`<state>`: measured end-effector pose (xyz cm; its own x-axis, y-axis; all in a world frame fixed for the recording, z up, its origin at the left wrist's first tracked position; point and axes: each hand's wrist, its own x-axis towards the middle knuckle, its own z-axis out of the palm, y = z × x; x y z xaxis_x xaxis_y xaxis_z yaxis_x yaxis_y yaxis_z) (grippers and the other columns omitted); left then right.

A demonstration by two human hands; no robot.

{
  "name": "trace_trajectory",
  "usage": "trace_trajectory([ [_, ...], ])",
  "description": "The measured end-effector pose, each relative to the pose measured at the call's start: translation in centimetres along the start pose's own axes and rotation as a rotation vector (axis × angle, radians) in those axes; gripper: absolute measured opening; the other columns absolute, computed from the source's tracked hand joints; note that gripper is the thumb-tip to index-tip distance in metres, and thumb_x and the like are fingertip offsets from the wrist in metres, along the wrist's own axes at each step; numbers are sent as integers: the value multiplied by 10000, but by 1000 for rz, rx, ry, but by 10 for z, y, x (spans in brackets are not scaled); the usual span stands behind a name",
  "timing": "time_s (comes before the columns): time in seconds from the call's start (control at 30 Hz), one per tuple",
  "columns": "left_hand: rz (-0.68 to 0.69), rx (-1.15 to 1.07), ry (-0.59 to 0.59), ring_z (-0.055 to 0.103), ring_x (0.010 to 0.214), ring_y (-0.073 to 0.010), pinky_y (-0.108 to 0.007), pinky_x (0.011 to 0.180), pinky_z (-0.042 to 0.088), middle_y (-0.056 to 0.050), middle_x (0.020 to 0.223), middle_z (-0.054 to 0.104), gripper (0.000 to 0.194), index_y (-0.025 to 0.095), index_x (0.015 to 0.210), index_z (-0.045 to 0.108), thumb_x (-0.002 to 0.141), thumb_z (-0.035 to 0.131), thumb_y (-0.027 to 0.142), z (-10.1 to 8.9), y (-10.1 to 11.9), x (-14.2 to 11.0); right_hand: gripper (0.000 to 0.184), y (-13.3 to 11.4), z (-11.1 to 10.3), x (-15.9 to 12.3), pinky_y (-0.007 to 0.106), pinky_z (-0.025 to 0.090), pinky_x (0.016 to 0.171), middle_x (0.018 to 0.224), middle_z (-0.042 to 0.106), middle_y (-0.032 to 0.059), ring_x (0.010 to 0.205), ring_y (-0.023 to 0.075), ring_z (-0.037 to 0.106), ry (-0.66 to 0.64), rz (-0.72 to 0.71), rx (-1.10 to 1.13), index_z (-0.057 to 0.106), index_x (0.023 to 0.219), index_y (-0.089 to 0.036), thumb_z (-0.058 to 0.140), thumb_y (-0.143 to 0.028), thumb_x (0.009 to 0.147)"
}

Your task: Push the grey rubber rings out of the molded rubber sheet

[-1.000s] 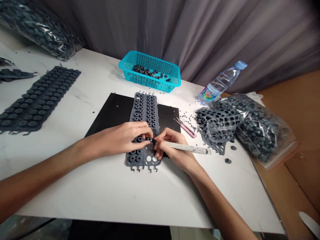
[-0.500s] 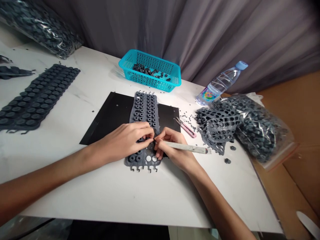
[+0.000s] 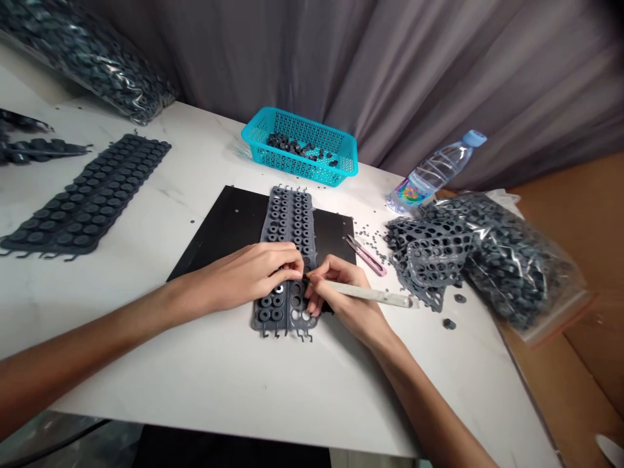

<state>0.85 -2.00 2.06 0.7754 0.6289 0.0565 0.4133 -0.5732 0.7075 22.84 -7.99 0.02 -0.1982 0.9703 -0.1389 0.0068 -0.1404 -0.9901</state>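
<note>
Across the black board (image 3: 214,227) on the bench (image 3: 234,390), a grey moulded rubber sheet (image 3: 291,224) is lying lengthwise, its rows of round rubber rings (image 3: 264,314) facing up and small hooked tabs sticking out at both ends. Near its closer end, on the right side, round openings (image 3: 296,300) are showing where no rings are sitting. The left hand (image 3: 258,273) is reaching over the sheet from its side, thumb and fingertips bent toward each other; whether they are pinching a ring, I cannot tell. The right hand (image 3: 348,292) is gripping a pale pen-like tool (image 3: 370,294), its tip hidden among the fingers just beside the left fingertips. Judging by its look, the sheet is probably behaving as light, soft and bendy, grippy rather than slippery, with its thin webs and tabs tearing most easily, so the flat margins and the strip between the rows are offering the best hold. Pink-handled snips (image 3: 368,255) are lying to the right, with perforated sheets (image 3: 439,257) and a clear bag (image 3: 526,260) of grey pieces beyond. Farther out, a turquoise basket (image 3: 297,166) is holding dark pieces, a water bottle (image 3: 433,174) is leaning in view, and another studded sheet (image 3: 90,198) is lying at left.
</note>
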Motion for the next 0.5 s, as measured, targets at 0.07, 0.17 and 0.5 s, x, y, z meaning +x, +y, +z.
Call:
trace_trajectory([
  [0.07, 0, -23, -22, 666, 962, -174, -305, 877, 464, -12, 1055, 689, 217, 201, 1047, 678, 1132, 487, 261, -3, 0, 0, 164, -1, -1, 2, 245, 589, 491, 713, 733, -5, 506, 145, 693, 8, -9, 47, 578, 871, -204, 724, -270, 907],
  [0.17, 24, -56, -17, 677, 1001, -178, -303, 903, 471, -19, 1098, 700, 228, 207, 1091, 695, 1134, 480, 271, -4, -3, -2, 185, -3, -2, 3, 235, 581, 488, 718, 741, 3, 502, 141, 694, 1, -2, 44, 583, 869, -199, 746, -282, 902],
  [0.5, 73, -64, -3, 683, 989, -179, -289, 895, 481, -23, 1064, 706, 204, 207, 1084, 703, 1121, 516, 279, -4, -9, -2, 187, -6, -2, 3, 224, 564, 495, 726, 739, 5, 513, 136, 699, -29, 20, -2, 583, 848, -199, 753, -265, 890],
])
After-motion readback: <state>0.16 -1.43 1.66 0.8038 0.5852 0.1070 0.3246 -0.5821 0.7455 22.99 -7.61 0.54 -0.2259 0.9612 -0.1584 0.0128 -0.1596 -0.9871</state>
